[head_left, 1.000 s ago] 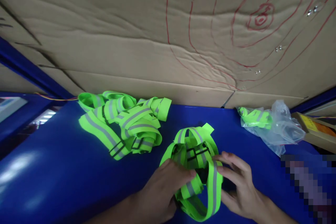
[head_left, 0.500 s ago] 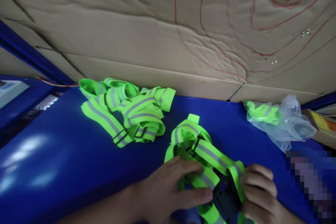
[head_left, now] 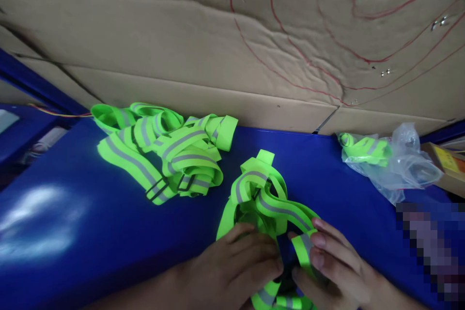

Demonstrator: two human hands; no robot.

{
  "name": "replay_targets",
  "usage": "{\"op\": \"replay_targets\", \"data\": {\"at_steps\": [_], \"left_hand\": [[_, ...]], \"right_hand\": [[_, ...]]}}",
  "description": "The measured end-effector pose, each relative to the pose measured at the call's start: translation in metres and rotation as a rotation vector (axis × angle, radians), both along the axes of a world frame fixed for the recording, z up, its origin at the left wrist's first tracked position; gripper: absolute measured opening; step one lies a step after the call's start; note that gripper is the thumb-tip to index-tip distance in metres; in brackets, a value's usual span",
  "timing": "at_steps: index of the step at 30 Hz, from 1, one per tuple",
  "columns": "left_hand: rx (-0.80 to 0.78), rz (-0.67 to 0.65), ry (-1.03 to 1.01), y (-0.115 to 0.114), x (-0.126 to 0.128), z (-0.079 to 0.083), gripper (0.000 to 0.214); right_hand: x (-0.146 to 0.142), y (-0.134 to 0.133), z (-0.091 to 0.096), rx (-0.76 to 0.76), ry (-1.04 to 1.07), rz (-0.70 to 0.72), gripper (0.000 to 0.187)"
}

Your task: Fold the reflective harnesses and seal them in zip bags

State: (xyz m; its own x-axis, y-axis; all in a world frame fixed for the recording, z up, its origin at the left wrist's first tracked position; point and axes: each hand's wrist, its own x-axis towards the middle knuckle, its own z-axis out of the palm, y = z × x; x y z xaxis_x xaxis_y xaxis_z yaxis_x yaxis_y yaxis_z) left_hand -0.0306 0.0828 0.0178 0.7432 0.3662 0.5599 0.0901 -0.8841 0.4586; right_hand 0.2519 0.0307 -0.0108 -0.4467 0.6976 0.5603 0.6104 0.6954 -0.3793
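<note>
A bright green reflective strap [head_left: 254,179] with a grey stripe lies tangled at the bottom centre, on the blue table surface [head_left: 119,232]. Curled fingers close my left hand [head_left: 243,264] around its lower part; the exact grip is partly hidden under the knuckles. To the right, my right hand [head_left: 337,266] pinches a short stretch of the same strap between thumb and fingers. Something black shows in the gap between both hands, mostly covered. Left of the hands sits a larger heap of similar green straps [head_left: 192,150] with black slider buckles.
A clear plastic bag [head_left: 407,164] with a rolled green strap [head_left: 368,150] in it lies at the back right, against a small box [head_left: 445,164]. Behind the table stands a cardboard panel [head_left: 163,34] marked with red curved lines. Thin wires [head_left: 58,114] run at far left.
My right hand has turned, its fingers now reaching over the strap toward the left. My left hand's fingers have curled in, and the black piece is more covered. The view has shifted slightly.
</note>
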Motion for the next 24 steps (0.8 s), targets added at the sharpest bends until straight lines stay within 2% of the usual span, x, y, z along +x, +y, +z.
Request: {"op": "replay_targets", "data": {"at_steps": [2, 4, 7, 11, 13, 16, 21, 24], "left_hand": [[-0.084, 0.012, -0.008, 0.002, -0.002, -0.002, 0.014], [-0.176, 0.038, -0.061, 0.004, -0.005, -0.005, 0.023], [-0.332, 0.113, -0.207, 0.008, -0.007, -0.013, 0.032], [-0.517, 0.260, -0.370, 0.013, -0.008, -0.021, 0.028], [-0.518, 0.314, -0.435, 0.016, -0.007, -0.024, 0.024], [-0.467, 0.295, -0.448, 0.017, -0.002, -0.025, 0.020], [-0.364, 0.195, -0.426, 0.013, 0.002, -0.026, 0.026], [-0.289, 0.166, -0.396, 0.012, 0.001, -0.027, 0.027]], "right_hand": [[-0.002, 0.006, 0.006, 0.133, -0.027, -0.003, 0.055], [0.000, 0.014, 0.015, 0.201, -0.105, -0.026, 0.057], [0.007, 0.027, 0.032, 0.177, -0.290, -0.037, 0.049], [0.018, 0.038, 0.049, 0.085, -0.412, -0.039, 0.035], [0.019, 0.041, 0.053, -0.006, -0.401, -0.021, 0.034], [0.016, 0.042, 0.049, -0.103, -0.351, -0.017, 0.048], [0.000, 0.039, 0.031, -0.092, -0.139, -0.259, 0.041], [-0.012, 0.034, 0.025, -0.198, -0.066, -0.236, 0.068]]}}
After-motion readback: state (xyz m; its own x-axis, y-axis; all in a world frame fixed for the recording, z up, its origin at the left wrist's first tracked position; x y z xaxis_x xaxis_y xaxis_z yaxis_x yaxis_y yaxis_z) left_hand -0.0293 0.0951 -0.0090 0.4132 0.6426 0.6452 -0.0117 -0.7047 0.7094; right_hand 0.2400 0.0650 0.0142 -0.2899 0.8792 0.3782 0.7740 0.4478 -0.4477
